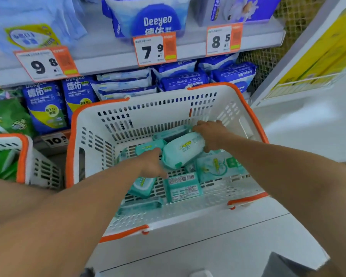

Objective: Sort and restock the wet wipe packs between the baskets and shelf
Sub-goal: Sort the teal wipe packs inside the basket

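A white basket with an orange rim (188, 108) stands on the floor in front of the shelf. Several mint-green wet wipe packs lie on its bottom. Both my hands are inside it. My right hand (212, 134) grips the far end of one mint-green wet wipe pack (183, 151), which sits slightly raised and tilted over the others. At the pack's near end my left hand (153, 163) holds it too. A pack lying label-up (183, 187) rests just in front of my left hand.
A second orange-rimmed basket (25, 156) with green packs stands at the left. The shelf (112, 54) behind carries blue wipe packs (46, 104) and orange price tags (155, 48). A white and yellow unit (308, 56) stands at the right on pale floor tiles.
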`<control>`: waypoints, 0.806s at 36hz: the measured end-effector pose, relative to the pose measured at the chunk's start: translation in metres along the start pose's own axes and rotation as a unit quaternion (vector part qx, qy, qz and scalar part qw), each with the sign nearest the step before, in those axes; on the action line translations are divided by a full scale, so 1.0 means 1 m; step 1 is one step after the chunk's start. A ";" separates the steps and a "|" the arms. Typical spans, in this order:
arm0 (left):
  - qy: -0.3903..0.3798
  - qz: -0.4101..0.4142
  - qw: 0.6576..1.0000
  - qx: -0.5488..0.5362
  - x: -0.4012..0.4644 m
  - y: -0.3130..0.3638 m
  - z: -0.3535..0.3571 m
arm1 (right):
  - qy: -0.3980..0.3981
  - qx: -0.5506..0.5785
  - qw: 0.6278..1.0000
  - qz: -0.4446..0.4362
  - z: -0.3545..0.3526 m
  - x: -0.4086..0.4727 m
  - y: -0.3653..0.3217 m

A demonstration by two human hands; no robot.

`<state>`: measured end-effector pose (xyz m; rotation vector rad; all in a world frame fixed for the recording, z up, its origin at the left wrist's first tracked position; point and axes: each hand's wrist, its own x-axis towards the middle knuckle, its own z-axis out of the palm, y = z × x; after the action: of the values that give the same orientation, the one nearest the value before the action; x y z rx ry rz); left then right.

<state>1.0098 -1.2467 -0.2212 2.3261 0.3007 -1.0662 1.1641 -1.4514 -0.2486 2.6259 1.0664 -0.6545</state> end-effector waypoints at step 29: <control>0.244 0.312 0.819 -0.415 -0.201 0.138 -0.163 | 0.265 0.575 0.768 -0.095 -0.286 -0.230 0.061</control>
<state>1.0369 -1.2607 0.0706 1.6277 0.1229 0.0444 1.1511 -1.5267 0.1157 3.9927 1.3648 -0.7901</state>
